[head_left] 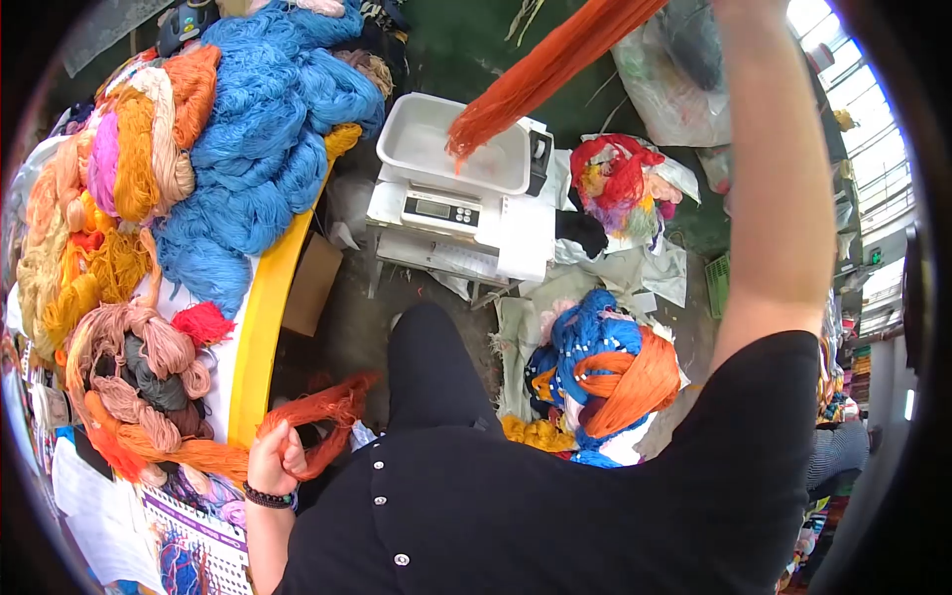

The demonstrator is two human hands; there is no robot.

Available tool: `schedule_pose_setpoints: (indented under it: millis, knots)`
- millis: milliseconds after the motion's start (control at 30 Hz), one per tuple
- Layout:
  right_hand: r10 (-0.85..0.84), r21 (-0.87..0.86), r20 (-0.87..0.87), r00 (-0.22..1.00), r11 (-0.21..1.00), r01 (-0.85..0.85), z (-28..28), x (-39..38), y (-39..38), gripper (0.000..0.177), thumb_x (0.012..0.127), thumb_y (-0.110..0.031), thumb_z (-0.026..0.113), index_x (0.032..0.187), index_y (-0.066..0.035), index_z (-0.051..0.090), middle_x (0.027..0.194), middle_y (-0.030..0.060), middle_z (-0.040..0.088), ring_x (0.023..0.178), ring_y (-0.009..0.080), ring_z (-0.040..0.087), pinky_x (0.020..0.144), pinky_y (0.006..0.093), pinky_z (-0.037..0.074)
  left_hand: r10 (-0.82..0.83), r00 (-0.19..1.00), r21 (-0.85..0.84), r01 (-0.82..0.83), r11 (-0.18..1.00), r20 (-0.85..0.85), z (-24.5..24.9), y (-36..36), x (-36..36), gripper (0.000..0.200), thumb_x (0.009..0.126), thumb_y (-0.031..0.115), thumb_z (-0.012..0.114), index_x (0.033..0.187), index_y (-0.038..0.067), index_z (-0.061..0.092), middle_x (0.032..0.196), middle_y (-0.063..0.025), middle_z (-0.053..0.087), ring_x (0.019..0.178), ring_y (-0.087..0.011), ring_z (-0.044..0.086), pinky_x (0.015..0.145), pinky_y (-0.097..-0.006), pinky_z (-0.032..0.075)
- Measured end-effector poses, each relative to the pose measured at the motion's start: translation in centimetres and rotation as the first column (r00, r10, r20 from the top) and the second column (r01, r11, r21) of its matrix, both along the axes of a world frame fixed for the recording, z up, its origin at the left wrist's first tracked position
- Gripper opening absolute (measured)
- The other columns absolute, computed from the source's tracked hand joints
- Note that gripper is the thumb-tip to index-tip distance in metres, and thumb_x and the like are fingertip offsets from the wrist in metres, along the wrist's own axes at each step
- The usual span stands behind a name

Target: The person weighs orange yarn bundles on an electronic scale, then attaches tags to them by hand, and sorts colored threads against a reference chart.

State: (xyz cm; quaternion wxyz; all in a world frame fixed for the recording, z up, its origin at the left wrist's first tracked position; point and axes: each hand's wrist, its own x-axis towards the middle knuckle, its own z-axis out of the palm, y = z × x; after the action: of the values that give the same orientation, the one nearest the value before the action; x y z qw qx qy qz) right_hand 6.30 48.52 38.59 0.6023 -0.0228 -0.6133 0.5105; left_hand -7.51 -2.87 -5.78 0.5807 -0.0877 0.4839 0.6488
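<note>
Yarn (342, 407) is looping from the clenched grip of the left hand (276, 458) beside the table (266, 327), while a rust-orange hank (555, 74) is slanting over the white tray (402, 139) toward the right hand (744, 8), whose grip is too cropped to tell.

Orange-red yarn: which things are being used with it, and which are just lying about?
Being used:
- left hand, gripping orange-red yarn
- raised orange-red bundle
- white tray under its end, and scale, probably

Probably just lying about:
- big blue yarn pile
- cardboard box
- green crate
</note>
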Motion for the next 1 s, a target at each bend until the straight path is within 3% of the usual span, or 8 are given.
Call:
schedule_pose_setpoints:
  millis: [200, 333, 400, 467, 667, 800, 867, 1000]
  knots:
    - [0.104, -0.552, 0.227, 0.968, 0.833, 0.04, -13.6, -6.3, -0.7, 0.021, 0.092, -0.017, 0.048, 0.072, -0.011, 0.05, 0.055, -0.0037, 0.041, 0.045, 0.0077, 0.037, 0.04, 0.0209, 0.027, 0.022, 0.972, 0.145, -0.057, 0.988, 0.234, -1.5, 0.1, -1.1, 0.029, 0.094, 0.03, 0.047, 0.081, 0.007, 0.059, 0.049, 0.0044, 0.037, 0.039, -0.0066, 0.03, 0.039, -0.0203, 0.026]
    - [-0.159, 0.106, 0.73, 0.664, 0.987, 0.12, -29.3, -7.2, 8.2, 0.022, 0.092, -0.02, 0.047, 0.089, -0.005, 0.063, 0.083, 0.0014, 0.063, 0.076, 0.0122, 0.055, 0.072, 0.028, 0.045, -0.025, 0.933, 0.277, -0.081, 0.957, 0.359, -0.9, 0.8, -1.5, 0.03, 0.095, 0.024, 0.045, 0.109, 0.002, 0.06, 0.051, 0.0062, 0.035, 0.041, -0.0043, 0.03, 0.041, -0.0192, 0.027]
    - [-0.565, 0.537, 0.706, 0.427, 0.82, 0.198, -35.9, -7.0, 6.9, 0.025, 0.087, -0.026, 0.048, 0.086, -0.007, 0.063, 0.086, 0.0141, 0.063, 0.086, 0.0336, 0.061, 0.073, 0.046, 0.048, -0.01, 0.906, 0.296, -0.127, 0.947, 0.422, -0.4, 1.2, -1.4, 0.032, 0.095, 0.023, 0.046, 0.116, 0.002, 0.056, 0.053, 0.0063, 0.035, 0.043, -0.004, 0.032, 0.043, -0.0189, 0.029]
    - [-0.716, 0.717, 0.697, 0.045, 0.696, -0.035, -37.5, -5.9, 1.8, 0.018, 0.084, -0.022, 0.054, 0.089, -0.007, 0.061, 0.087, 0.0095, 0.063, 0.089, 0.0288, 0.06, 0.078, 0.0423, 0.046, -0.025, 0.909, 0.369, -0.144, 0.918, 0.415, -1.2, 0.7, -1.4, 0.032, 0.095, 0.022, 0.046, 0.119, 0.002, 0.055, 0.063, 0.0036, 0.044, 0.045, -0.004, 0.033, 0.044, -0.0186, 0.029]
    - [-0.848, 0.854, 0.486, 0.208, 0.512, 0.091, -42.7, -2.4, -6.5, 0.024, 0.074, -0.017, 0.067, 0.094, -0.007, 0.059, 0.118, 0.0126, 0.053, 0.11, 0.0299, 0.048, 0.092, 0.047, 0.036, 0.082, 0.957, 0.281, -0.163, 0.946, 0.28, 0.8, 2.5, -0.4, 0.037, 0.096, 0.029, 0.045, 0.12, 0.001, 0.051, 0.126, -0.0145, 0.052, 0.08, -0.0197, 0.061, 0.064, -0.0254, 0.05]
    - [-0.553, 0.453, 0.707, 0.441, 0.833, 0.317, -41.4, -0.9, -13.7, 0.02, 0.076, -0.016, 0.067, 0.091, -0.004, 0.063, 0.096, 0.0124, 0.063, 0.092, 0.0316, 0.059, 0.081, 0.0382, 0.047, 0.151, 0.987, 0.14, -0.141, 0.98, -0.056, 1.4, 4.7, 1.1, 0.03, 0.094, 0.018, 0.045, 0.112, -0.004, 0.054, 0.106, -0.018, 0.062, 0.089, -0.0247, 0.063, 0.085, -0.036, 0.049]
    - [-0.015, -0.058, 0.781, 0.624, 0.994, 0.097, -39.0, -0.6, -20.0, 0.013, 0.079, -0.018, 0.063, 0.082, -0.005, 0.066, 0.079, 0.0131, 0.064, 0.076, 0.0282, 0.063, 0.069, 0.0369, 0.05, 0.078, 0.951, 0.202, -0.017, 0.979, -0.299, 2.2, 5.9, 1.4, 0.027, 0.092, 0.012, 0.044, 0.11, -0.004, 0.055, 0.093, -0.0175, 0.066, 0.087, -0.0251, 0.064, 0.083, -0.0351, 0.049]
    - [0.498, -0.306, 0.703, 0.509, 0.857, -0.415, -39.4, -0.2, -26.5, 0.02, 0.085, -0.018, 0.062, 0.091, 0.001, 0.065, 0.08, 0.0099, 0.064, 0.073, 0.0167, 0.061, 0.069, 0.0292, 0.049, 0.046, 0.915, 0.341, 0.102, 0.934, -0.402, 4.6, 9.3, 3.3, 0.035, 0.087, 0.001, 0.046, 0.121, -0.005, 0.05, 0.099, -0.0145, 0.063, 0.091, -0.0187, 0.061, 0.083, -0.0297, 0.048]
